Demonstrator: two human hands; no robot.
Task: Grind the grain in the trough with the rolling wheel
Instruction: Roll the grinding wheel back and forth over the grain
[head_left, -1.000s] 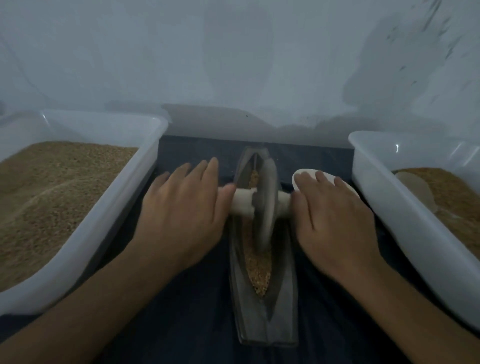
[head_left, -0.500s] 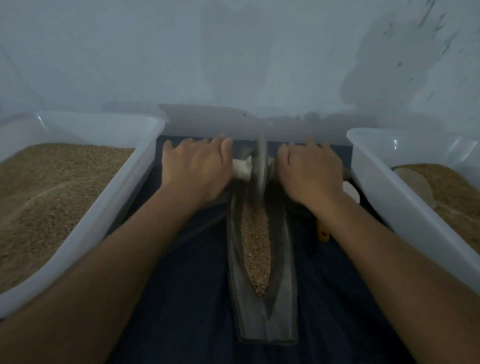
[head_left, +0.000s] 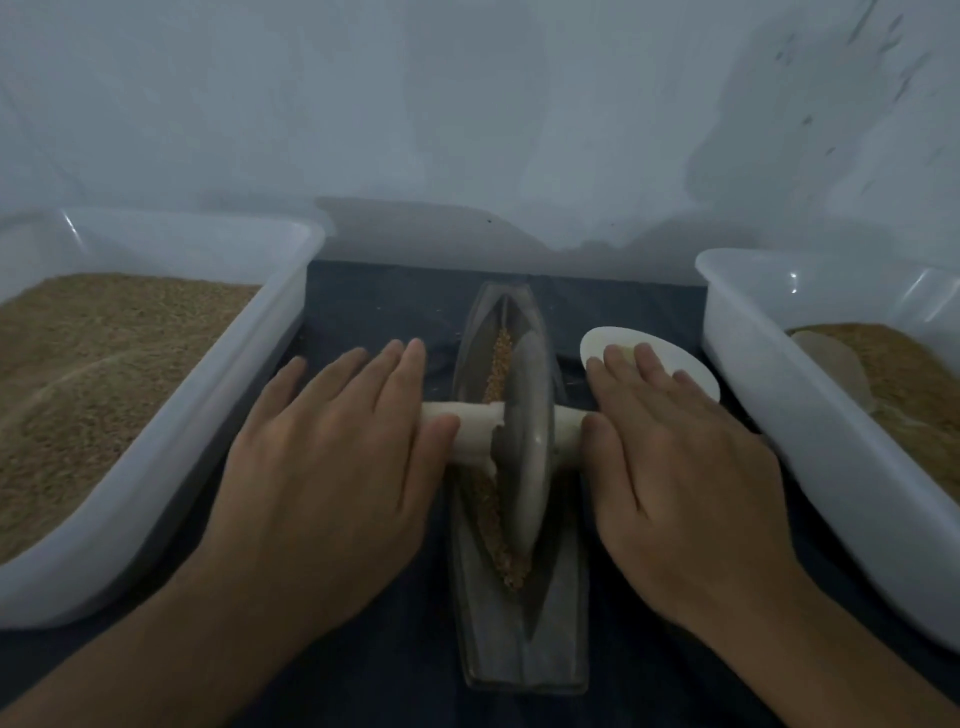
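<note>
Item: grain mill, in use on a bench covered with dark blue cloth.

Trough: long, boat-shaped, dark grey, probably metal; narrow V-groove, pointed far end, squared near end. Lies lengthwise between the arms.

Grain: small tan kernels, a thin line along the groove ahead of and under the wheel.

Wheel: thin grey disc, upright in the groove about mid-trough, on a pale cylindrical axle that sticks out both sides.

Left hand: flat, fingers straight, palm pressing on the left axle end; nothing clasped. Right hand: likewise flat on the right end.

Handling advice: press evenly with both palms so the disc stays upright and in the groove; roll the full length to reach the kernels at both ends.

Adjacent: two white, smooth plastic tubs, left tub and right tub, each holding tan meal or grain; a white oval dish beyond the right fingers.
</note>
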